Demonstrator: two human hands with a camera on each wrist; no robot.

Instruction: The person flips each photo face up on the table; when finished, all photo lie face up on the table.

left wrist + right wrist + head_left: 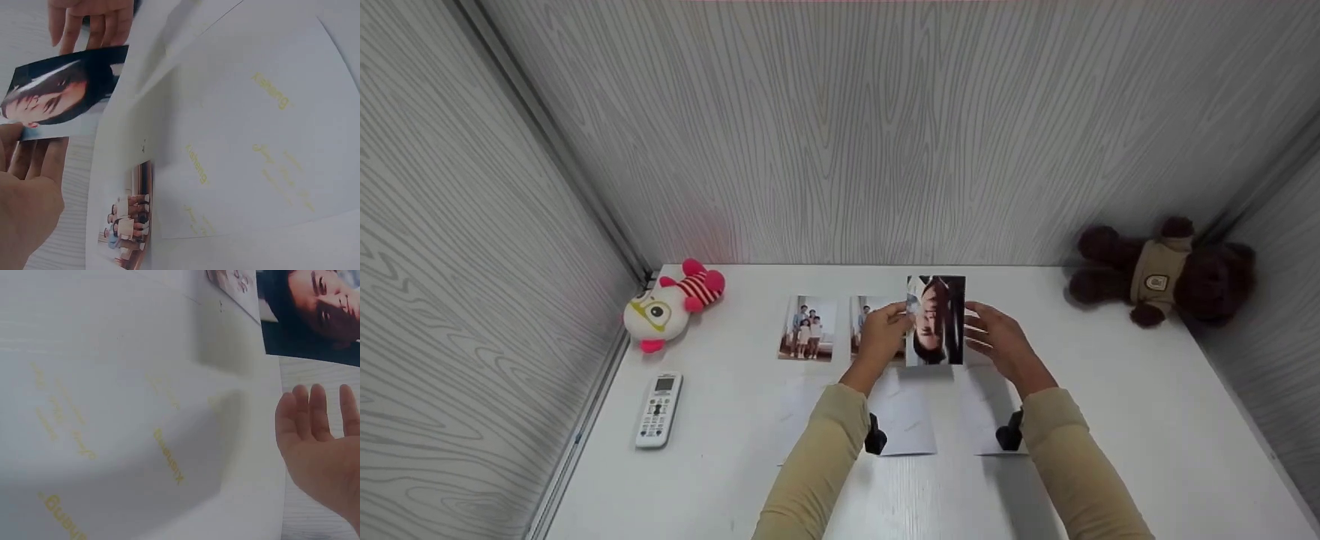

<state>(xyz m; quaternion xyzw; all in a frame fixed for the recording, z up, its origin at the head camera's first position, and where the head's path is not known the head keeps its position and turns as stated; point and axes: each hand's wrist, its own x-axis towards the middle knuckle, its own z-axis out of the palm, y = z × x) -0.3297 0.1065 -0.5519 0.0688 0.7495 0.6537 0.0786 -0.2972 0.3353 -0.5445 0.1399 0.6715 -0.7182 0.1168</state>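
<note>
Head view: a portrait photo [937, 330] is raised above the white desk [712, 480], between the two hands, picture side visible. The left hand [879, 341] pinches it along its left edge, thumb on the front and fingers behind, so that grip is closed on the print. On the opposite side, the right hand [1001, 341] is near the edge, its grip loose and fingers extended; the right wrist view shows a gap between these fingers and the photo.

Just left of the portrait, a second family photo [861, 319] lies partly covered by the left hand, with another family photo [808, 330] beside it. Nearer the person lie white sheets [906, 420] with faint yellow lettering. A remote control [658, 411] and a pink-and-white plush toy [656, 319] lie at the far left, a brown teddy bear [1162, 274] at the far right.
</note>
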